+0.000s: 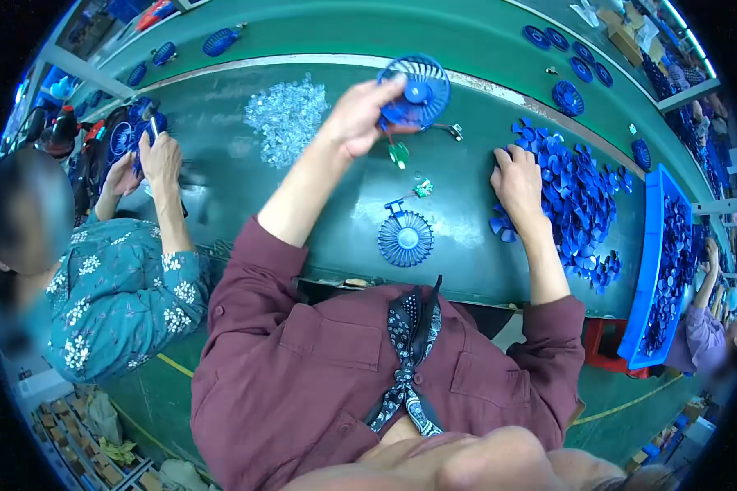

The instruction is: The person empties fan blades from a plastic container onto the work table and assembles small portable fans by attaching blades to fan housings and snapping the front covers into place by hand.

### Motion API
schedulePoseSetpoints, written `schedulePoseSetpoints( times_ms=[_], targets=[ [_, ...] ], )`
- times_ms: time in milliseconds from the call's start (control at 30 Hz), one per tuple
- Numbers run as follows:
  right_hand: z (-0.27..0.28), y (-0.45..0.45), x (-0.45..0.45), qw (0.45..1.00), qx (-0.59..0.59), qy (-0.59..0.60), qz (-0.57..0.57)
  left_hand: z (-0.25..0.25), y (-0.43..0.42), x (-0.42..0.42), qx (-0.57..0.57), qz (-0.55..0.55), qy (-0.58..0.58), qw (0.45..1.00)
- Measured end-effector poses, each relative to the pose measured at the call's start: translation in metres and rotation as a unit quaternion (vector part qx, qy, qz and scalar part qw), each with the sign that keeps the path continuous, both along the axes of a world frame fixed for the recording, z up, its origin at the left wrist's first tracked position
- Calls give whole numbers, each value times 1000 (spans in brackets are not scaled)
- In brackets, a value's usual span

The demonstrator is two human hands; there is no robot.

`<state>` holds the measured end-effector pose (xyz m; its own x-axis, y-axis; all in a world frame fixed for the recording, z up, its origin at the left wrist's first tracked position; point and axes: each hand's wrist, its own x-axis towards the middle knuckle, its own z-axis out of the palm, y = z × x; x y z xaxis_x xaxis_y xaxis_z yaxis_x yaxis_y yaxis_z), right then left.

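Observation:
My left hand [359,123] is raised over the bench and closed around the rim of a blue round fan housing [418,92] with a slatted grille. A small green circuit board [398,154] and another small part [455,131] dangle from it on wires. My right hand [517,182] lies palm down at the left edge of a heap of blue fan blades [577,196]. Its fingers are slightly bent and apart; anything beneath them is hidden. Between my arms a second blue fan housing [405,239] rests on the bench, wired to a small green board [422,188].
A pile of small clear plastic pieces [288,119] sits at the back left. Beyond the bench edge, a green conveyor [483,49] carries several blue fan parts [567,98]. A blue tray [640,286] of blades stands at right. At left, a co-worker's hands [160,159] handle blue parts.

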<state>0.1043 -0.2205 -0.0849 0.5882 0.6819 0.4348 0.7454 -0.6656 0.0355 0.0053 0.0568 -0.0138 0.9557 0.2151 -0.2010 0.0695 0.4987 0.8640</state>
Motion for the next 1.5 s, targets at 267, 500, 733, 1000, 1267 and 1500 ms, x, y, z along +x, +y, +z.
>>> schedulePoseSetpoints(
  times_ms=[267,500,733,1000,1267,1500],
  targets=[
    [26,5,-7,989,133,53,25,-27,-17,-16,-88,-116,-36,989],
    [22,3,-40,963,143,219,-64,-29,-15,-25,-117,-91,3,989],
    [48,30,-68,967,-21,254,-28,-36,-18,-28,-74,-47,-24,996],
    [45,3,-55,950,3,311,35,-38,-21,-28,-70,-46,-32,996],
    [74,19,-73,962,149,226,-45,-45,-37,-31,50,-61,-19,997],
    [78,64,-98,978,101,167,75,-39,-44,-36,18,-94,-15,995]
  ],
)
